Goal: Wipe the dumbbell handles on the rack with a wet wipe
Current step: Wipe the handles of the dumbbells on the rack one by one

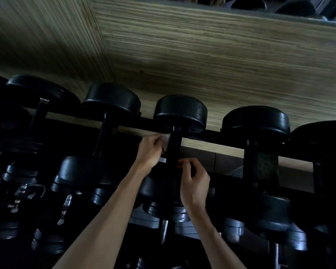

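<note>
Black dumbbells lie in a row on the top tier of a dark rack (211, 135). At the middle one (180, 111), my left hand (150, 152) holds a white wet wipe (166, 140) against the left side of its dark handle (174, 148). My right hand (194, 181) is lower on the right side of the same handle, fingers curled with the fingertips at the handle; what it holds I cannot tell.
Neighbouring dumbbells stand at the left (113, 100) and right (256, 121) of the middle one. A lower tier holds several smaller dumbbells (81, 171). A wood-grain wall (221, 65) rises close behind the rack, with a mirror edge (279, 8) above it.
</note>
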Motion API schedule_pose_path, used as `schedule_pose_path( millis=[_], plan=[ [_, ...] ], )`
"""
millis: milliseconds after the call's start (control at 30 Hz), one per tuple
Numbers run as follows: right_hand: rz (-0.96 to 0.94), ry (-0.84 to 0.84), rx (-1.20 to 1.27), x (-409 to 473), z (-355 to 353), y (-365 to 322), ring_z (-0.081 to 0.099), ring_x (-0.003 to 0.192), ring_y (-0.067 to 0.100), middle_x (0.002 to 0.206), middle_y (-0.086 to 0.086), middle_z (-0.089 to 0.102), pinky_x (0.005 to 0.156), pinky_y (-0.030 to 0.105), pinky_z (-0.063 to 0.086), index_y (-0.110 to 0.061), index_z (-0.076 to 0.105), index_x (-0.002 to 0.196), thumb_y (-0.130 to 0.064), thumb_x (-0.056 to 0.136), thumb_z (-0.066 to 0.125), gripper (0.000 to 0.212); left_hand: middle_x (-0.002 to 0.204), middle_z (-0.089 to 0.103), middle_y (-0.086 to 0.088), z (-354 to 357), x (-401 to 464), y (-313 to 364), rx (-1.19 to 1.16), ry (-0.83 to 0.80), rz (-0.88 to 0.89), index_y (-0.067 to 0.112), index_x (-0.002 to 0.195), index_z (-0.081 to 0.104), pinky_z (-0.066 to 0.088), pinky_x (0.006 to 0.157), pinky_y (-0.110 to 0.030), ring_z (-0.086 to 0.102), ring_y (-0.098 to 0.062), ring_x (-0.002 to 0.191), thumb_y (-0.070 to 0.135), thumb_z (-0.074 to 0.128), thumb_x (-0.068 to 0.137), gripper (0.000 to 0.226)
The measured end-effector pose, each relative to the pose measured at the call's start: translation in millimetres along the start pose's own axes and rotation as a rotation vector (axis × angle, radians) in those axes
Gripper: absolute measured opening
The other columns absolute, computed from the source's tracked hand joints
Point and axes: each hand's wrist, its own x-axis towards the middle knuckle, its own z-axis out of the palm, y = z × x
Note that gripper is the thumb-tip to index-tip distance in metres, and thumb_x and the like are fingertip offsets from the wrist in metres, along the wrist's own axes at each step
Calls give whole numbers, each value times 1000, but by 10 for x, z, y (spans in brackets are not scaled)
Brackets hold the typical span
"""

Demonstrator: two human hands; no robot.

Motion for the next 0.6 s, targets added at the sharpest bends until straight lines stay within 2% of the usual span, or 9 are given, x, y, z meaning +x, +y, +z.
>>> schedule_pose_path(
  millis=[67,133,200,267,333,400,467,533,600],
  plan=[
    [12,2,3,3,9,10,54,49,24,65,6,67,45,34,37,-17,69,85,-11,100,51,24,94,75,3,-30,-26,0,36,-26,23,26,100,76,57,90,-41,71,-15,95,18,52,100,25],
    [24,-1,4,4,12,21,47,44,20,64,7,66,42,34,34,-18,69,84,-11,99,51,24,97,74,-1,54,65,81,44,-8,44,17,106,74,57,89,-38,69,-17,95,20,52,100,23],
    [28,-11,16,0,7,25,41,41,11,64,8,65,41,31,31,-18,68,84,-12,100,50,25,90,70,-7,182,163,199,51,38,17,9,101,72,51,75,-25,65,-17,88,17,51,101,22],
    [29,-19,33,-3,3,21,39,40,8,64,9,65,40,30,29,-18,68,83,-11,100,50,25,88,69,-18,244,211,244,27,81,-8,5,96,71,43,69,-25,62,-19,84,16,52,101,23],
    [29,-18,40,-2,0,21,40,40,7,65,9,65,41,30,30,-18,68,83,-11,100,50,25,86,71,-13,161,159,183,45,47,-3,9,93,72,49,76,-29,66,-21,85,18,52,100,23],
    [31,-6,40,5,4,31,42,42,7,65,8,66,42,28,32,-18,68,84,-12,100,51,25,92,75,-3,-23,71,32,81,-1,0,14,96,75,57,89,-41,70,-19,92,27,55,95,24],
    [37,-1,34,4,9,33,43,42,6,66,7,66,42,25,32,-18,68,84,-12,100,51,24,97,76,-4,-176,-28,-62,85,-43,-24,16,103,75,57,91,-47,72,-21,96,32,56,91,28],
    [36,4,32,8,9,28,43,43,6,66,7,67,42,23,32,-16,69,84,-10,99,51,25,89,75,-7,-160,-64,-41,112,-86,-28,16,92,76,58,86,-42,72,-24,89,21,54,95,22],
    [32,11,27,6,12,16,45,44,9,65,8,66,43,20,33,-15,69,83,-8,99,51,25,71,69,-6,-67,-21,8,185,-98,-28,19,68,71,55,76,-36,68,-24,75,7,48,93,36]
  ],
)
